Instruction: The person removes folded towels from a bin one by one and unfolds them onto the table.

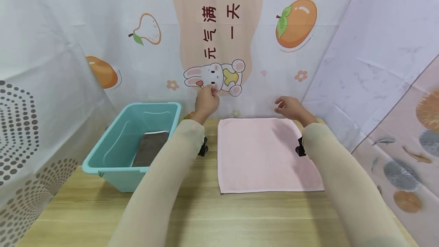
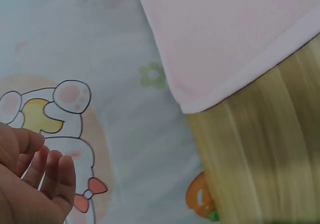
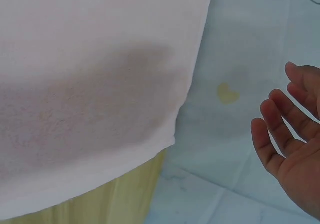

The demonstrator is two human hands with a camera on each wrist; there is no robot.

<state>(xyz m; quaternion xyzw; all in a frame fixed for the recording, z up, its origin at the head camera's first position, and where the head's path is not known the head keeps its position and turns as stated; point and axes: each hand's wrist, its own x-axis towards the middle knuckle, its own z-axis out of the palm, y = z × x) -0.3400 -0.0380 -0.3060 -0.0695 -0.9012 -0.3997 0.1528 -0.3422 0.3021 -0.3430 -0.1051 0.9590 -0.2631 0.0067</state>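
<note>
A pink towel (image 1: 260, 155) lies spread flat on the wooden table, its far edge near the back curtain. Above the table, past the towel's far left corner, my left hand (image 1: 207, 103) hovers with loosely bent fingers and nothing in them. In the left wrist view the left hand (image 2: 37, 176) is apart from the towel (image 2: 235, 39). Beyond the far right corner hangs my right hand (image 1: 290, 108), also holding nothing. The right wrist view shows the right hand (image 3: 295, 134) with slightly bent fingers, clear of the towel (image 3: 90, 94), on which a shadow falls.
A teal plastic bin (image 1: 114, 170) stands on the left of the table, with a dark flat item (image 1: 151, 148) inside. The wooden table (image 1: 240, 216) ends at a printed curtain (image 1: 267, 68) behind. Hanging cloths enclose both sides. A black wrist strap (image 1: 203, 148) sits at the left cuff.
</note>
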